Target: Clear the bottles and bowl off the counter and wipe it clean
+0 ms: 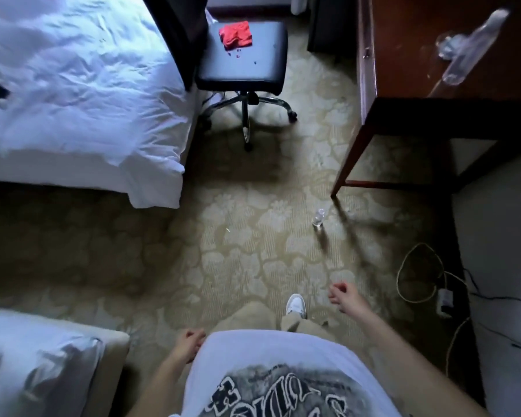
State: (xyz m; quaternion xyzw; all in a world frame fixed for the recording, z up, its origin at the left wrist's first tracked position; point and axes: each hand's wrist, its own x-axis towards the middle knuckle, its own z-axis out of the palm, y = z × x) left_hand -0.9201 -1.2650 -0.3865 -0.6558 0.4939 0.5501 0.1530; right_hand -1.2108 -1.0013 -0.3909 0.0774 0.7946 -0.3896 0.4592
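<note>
A brown wooden counter (409, 55) stands at the upper right. A clear plastic bottle (475, 46) lies blurred on its top, beside a clear crumpled item (448, 45). A small clear bottle (318, 217) stands upright on the carpet near the counter's leg. A red cloth (235, 35) lies on the seat of a black office chair (244, 55). My right hand (342, 296) hangs low at the right with fingers loosely curled and nothing in it. My left hand (188, 344) rests by my hip, fingers curled, holding nothing. No bowl is in view.
A bed with white sheets (73, 85) fills the upper left, and a second bed corner (42, 365) sits at the lower left. Cables and a power strip (442, 299) lie on the floor at the right. Patterned carpet (238, 236) stretches between me and the chair.
</note>
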